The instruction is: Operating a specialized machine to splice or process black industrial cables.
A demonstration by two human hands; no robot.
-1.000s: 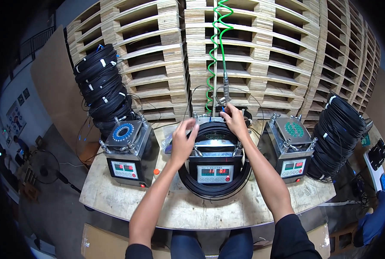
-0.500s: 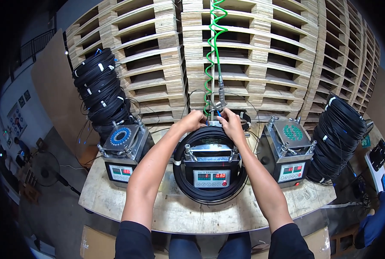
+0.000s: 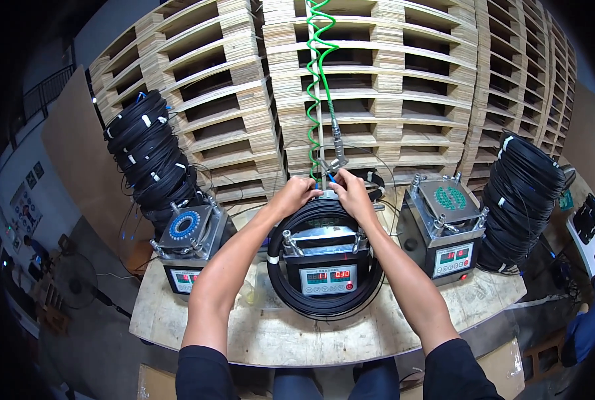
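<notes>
A loop of black cable (image 3: 279,273) hangs around the middle tabletop machine (image 3: 324,252), which has a lit display panel on its front. Both my arms reach over to its far side. My left hand (image 3: 297,193) is closed in a pinch at the back of the loop; what lies between its fingertips is too small to make out. Close beside it on the right, my right hand (image 3: 353,195) pinches a thin cable end with a blue connector (image 3: 332,178). A metal air gun (image 3: 338,148) hangs on a green coiled hose (image 3: 316,80) just beyond my fingers.
On the left stands a machine with a ring of blue connectors (image 3: 184,225), on the right one with green pieces (image 3: 449,198) on its top plate. Stacked black cable coils (image 3: 144,150) (image 3: 521,200) flank them. Wooden pallets (image 3: 371,80) rise behind the table (image 3: 257,333).
The whole view has shifted slightly. Both hands stay at the back of the cable loop, with my fingers moved only a little.
</notes>
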